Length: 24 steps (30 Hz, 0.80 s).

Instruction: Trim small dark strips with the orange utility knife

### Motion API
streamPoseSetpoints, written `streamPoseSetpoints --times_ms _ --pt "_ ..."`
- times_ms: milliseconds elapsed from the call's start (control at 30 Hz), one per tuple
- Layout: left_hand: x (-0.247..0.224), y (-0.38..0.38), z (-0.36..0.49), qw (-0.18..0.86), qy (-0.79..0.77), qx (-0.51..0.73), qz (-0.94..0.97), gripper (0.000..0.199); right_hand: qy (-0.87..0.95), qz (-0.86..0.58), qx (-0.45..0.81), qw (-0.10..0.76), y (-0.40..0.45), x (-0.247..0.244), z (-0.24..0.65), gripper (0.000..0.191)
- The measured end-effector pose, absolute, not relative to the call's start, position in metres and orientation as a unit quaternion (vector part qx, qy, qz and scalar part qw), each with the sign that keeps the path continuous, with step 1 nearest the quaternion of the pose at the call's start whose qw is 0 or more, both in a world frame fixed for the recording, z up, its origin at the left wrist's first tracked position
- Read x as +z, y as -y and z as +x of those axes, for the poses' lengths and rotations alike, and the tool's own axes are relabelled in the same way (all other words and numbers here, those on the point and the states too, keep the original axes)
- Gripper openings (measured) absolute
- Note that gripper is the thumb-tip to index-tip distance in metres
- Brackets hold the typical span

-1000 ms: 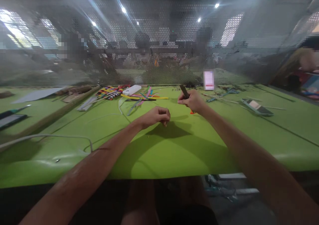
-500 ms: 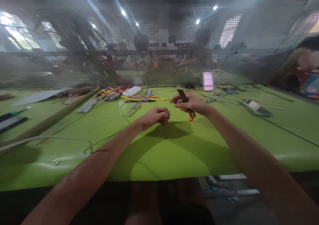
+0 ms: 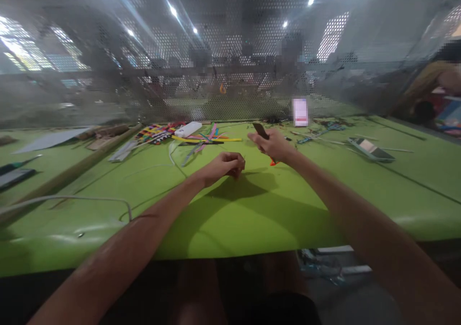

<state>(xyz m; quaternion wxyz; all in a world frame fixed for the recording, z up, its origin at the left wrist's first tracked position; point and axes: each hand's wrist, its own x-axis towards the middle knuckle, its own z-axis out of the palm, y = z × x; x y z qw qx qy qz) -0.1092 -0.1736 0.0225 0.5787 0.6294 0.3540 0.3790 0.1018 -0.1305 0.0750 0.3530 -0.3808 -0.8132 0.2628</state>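
My left hand [image 3: 230,164] is closed just above the green table [image 3: 230,229], its fingers pinched together; whatever they hold is too small to make out. To its right and slightly farther back, my right hand [image 3: 272,144] is wrapped round a dark flat tool [image 3: 260,131], whose end sticks up past the thumb. A bit of orange [image 3: 273,162] shows below that hand. The hands are apart. Behind them lie crossed colored strips [image 3: 207,141] and a woven multicolored piece [image 3: 156,133].
A white device [image 3: 189,129] with a cable and a long wooden pole [image 3: 72,171] are on the left. At the right lie a phone [image 3: 370,150] and thin sticks. A lit phone [image 3: 300,112] stands by the perforated screen. Another person [image 3: 430,82] is at far right.
My right hand has turned and closed more fully round the dark tool, so less of the tool and the orange part shows. My left hand is nearly unchanged.
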Motion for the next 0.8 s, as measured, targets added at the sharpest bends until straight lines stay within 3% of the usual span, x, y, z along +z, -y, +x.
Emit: streamPoseSetpoints --times_ms 100,267,433,600,800 --pt "0.021 0.172 -0.111 0.586 -0.352 0.382 0.622 0.023 0.813 -0.389 0.28 0.331 0.136 0.081 0.104 0.063" --pt "0.023 0.174 -0.11 0.585 -0.36 0.372 0.624 0.02 0.854 -0.394 0.213 0.264 0.143 0.074 0.091 0.052" --pt "0.024 0.175 -0.109 0.584 -0.36 0.365 0.629 0.011 0.842 -0.399 0.208 0.297 0.135 0.064 0.086 0.048" --pt "0.021 0.172 -0.111 0.594 -0.366 0.377 0.609 0.013 0.799 -0.361 0.292 0.382 0.132 0.071 0.097 0.061" --pt "0.023 0.17 -0.111 0.607 -0.373 0.398 0.578 0.013 0.852 -0.349 0.235 0.311 0.14 0.072 0.094 0.063"
